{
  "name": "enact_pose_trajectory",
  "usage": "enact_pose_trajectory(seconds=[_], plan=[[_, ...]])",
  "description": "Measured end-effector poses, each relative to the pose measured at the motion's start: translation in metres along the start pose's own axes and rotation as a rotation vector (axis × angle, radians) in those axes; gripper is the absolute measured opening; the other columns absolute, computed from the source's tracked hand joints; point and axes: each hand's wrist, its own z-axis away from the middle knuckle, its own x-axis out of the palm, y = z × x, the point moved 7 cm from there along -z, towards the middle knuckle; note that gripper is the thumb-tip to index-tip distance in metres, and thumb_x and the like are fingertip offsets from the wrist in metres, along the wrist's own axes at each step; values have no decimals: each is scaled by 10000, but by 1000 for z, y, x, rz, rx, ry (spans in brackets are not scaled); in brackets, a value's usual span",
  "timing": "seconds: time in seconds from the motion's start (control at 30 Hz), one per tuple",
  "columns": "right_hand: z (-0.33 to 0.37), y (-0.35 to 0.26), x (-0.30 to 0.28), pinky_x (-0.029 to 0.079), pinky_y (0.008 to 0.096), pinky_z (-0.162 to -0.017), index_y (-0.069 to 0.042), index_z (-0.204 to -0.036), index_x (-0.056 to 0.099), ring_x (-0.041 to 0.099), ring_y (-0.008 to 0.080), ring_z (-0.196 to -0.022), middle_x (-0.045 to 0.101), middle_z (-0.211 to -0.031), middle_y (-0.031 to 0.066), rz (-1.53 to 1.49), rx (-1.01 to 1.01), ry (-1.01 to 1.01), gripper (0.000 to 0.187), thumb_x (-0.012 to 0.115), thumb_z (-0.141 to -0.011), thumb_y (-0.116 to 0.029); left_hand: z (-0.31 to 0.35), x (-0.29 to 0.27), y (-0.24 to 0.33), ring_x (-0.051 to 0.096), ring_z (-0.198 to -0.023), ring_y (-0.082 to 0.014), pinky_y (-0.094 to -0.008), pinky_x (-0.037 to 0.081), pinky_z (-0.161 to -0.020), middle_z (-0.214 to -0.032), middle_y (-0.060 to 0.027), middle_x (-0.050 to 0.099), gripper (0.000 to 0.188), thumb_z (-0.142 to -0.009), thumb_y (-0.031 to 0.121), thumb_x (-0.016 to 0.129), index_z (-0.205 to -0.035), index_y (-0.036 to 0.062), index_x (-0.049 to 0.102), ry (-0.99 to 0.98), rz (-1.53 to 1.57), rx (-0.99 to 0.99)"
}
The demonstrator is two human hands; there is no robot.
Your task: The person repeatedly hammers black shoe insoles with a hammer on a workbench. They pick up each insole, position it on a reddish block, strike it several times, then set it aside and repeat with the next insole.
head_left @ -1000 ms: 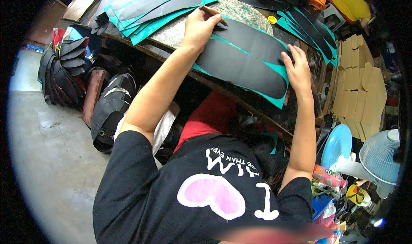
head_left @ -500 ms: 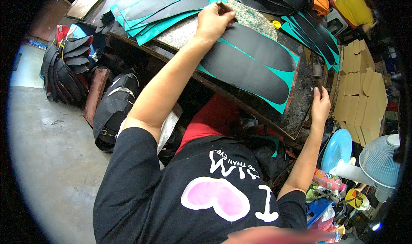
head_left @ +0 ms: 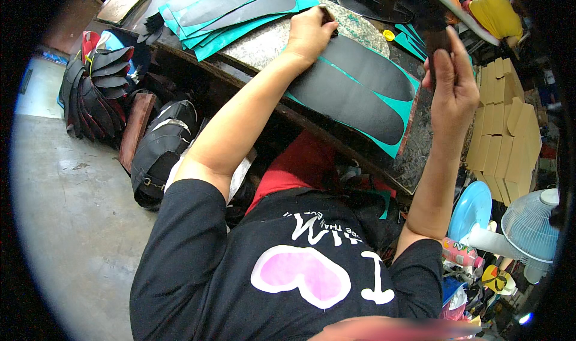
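Note:
A teal sheet [head_left: 403, 112] with black sole-shaped pieces [head_left: 348, 104] on it lies at the table's front edge. My left hand [head_left: 307, 35] rests at its far left end. Its fingers are closed round a short dark tool [head_left: 327, 16], probably a punch; its lower end is hidden. My right hand [head_left: 454, 86] is raised to the right of the sheet, wrapped round the handle of a dark hammer [head_left: 440, 44]. The hammer's head is up and smeared by motion.
Stacked teal sheets with black soles [head_left: 240, 11] lie at the back left, beside a round speckled stone slab [head_left: 366, 30]. Cardboard boxes [head_left: 498, 137] and a fan [head_left: 531, 227] stand at the right. Bundled black pieces [head_left: 96, 95] hang at the left, near a black bag [head_left: 165, 155].
My right hand has lifted the hammer from low over the table's right side to high up. My left hand and its tool have shifted slightly right.

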Motion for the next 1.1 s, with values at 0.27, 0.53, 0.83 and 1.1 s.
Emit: enact_pose_trajectory(seconds=[0.27, 0.53, 0.83, 1.1], plan=[[14, 54, 19, 524, 416, -801, -196, -1263, 627, 670, 372, -973, 699, -1030, 171, 573, 219, -136, 370, 589, -959, -405, 3, 8, 17, 689, -730, -353, -429, 551, -671, -782, -190, 679, 183, -871, 174, 665, -977, 30, 622, 108, -248, 197], [29, 67, -5, 521, 358, -810, -199, -1291, 624, 701, 290, -945, 711, -1066, 154, 416, 362, -88, 391, 593, -964, -410, 0, 17, -25, 699, -680, -142, -285, 565, -641, -826, -94, 722, 147, -857, 116, 707, -935, -1, 661, -22, 414, -195], [2, -12, 15, 509, 248, -688, -91, -1325, 598, 636, 109, -779, 712, -940, 82, 334, -184, 30, 370, 617, -982, -229, 5, 22, 38, 663, -743, -398, -467, 533, -683, -762, -206, 663, 148, -854, 162, 658, -900, 38, 591, -55, -269, 378], [19, 53, -11, 531, 368, -785, -192, -1269, 638, 702, 318, -918, 708, -1032, 170, 488, 264, -52, 377, 594, -963, -407, -2, 29, -23, 692, -736, -142, -263, 578, -644, -864, -100, 706, 106, -894, 69, 649, -951, -18, 633, -19, 578, -228]])
